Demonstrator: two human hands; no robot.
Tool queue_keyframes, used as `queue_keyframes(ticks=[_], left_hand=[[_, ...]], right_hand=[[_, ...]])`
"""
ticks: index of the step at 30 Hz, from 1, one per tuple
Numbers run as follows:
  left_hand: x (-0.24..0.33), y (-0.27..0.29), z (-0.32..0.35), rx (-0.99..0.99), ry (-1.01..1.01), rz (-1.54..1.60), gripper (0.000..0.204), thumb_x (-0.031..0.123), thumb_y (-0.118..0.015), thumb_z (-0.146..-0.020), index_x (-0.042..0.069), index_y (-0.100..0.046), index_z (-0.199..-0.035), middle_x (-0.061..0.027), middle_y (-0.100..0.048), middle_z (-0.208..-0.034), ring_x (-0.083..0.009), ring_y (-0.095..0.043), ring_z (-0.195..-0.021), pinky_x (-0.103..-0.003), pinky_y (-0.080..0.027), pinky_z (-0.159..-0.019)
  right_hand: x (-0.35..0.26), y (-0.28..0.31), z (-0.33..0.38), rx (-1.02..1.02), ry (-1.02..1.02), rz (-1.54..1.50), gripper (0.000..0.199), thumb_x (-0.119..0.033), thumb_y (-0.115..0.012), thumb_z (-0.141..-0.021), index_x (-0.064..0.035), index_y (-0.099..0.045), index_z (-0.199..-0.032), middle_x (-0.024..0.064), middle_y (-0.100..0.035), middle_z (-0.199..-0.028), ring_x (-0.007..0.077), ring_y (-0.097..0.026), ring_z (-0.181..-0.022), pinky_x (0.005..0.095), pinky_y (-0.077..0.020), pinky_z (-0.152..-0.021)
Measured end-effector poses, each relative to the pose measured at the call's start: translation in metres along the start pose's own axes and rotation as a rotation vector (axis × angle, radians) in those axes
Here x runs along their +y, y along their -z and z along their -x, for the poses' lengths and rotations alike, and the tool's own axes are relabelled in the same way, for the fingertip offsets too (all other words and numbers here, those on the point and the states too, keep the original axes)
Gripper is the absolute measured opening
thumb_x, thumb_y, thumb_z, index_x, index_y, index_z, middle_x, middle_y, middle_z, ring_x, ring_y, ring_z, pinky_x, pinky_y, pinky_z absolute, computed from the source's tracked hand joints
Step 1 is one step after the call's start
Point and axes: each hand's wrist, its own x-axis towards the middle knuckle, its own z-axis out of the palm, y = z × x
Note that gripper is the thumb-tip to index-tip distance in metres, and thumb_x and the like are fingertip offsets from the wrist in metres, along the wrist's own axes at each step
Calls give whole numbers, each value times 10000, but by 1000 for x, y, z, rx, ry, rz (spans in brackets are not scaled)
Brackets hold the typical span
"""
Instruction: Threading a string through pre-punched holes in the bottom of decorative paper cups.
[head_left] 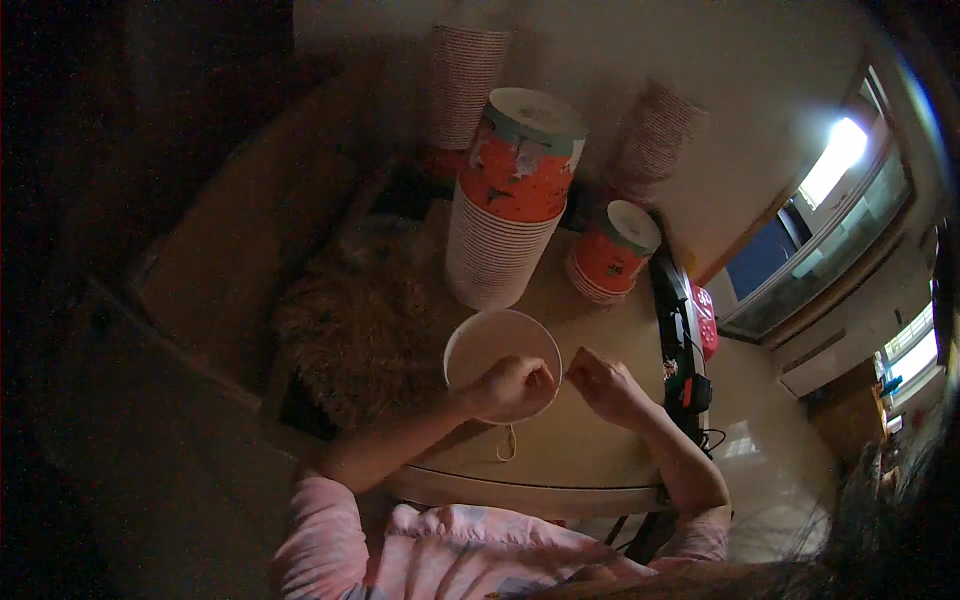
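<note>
Dim round table carries tall stacks of orange paper cups near its far edge; the left hand grips the white paper cup's rim, the right hand pinches a thin string (apparently attaching it); threading next needs steadiness.

Dim room, lit mostly from a bright window far up and right of the grip. A second window strip sits at the right edge. Round beige table lies under the grip. Pale wall rises beyond it, pale glossy floor to the right. A brown cardboard box stands left, in shadow.
</note>
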Motion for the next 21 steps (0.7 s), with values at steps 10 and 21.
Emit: queue_keyframes(ticks=[10, 21], left_hand=[[19, 21, -6, -66, 169, 208, 272, 302, -513, -895, 48, -599, -847, -10, -573, -721, -89, -505, -579, -250, -411, -505], [20, 31, -12, -172, 756, 180, 405, 448, -481, -888, 80, -622, -795, 30, -472, -562, -74, -361, -415, -247, -295, -372]], right_hand=[[4, -25, 6, 89, 70, -26, 114, -128, -682, -763, -51, -607, -802, 72, -551, -773, 179, -552, -664, 280, -445, -558], [41, -71, 20, 434, 487, 312, 265, -83, -698, -623, -108, -644, -882, 78, -564, -891, 258, -523, -794, 368, -427, -641]])
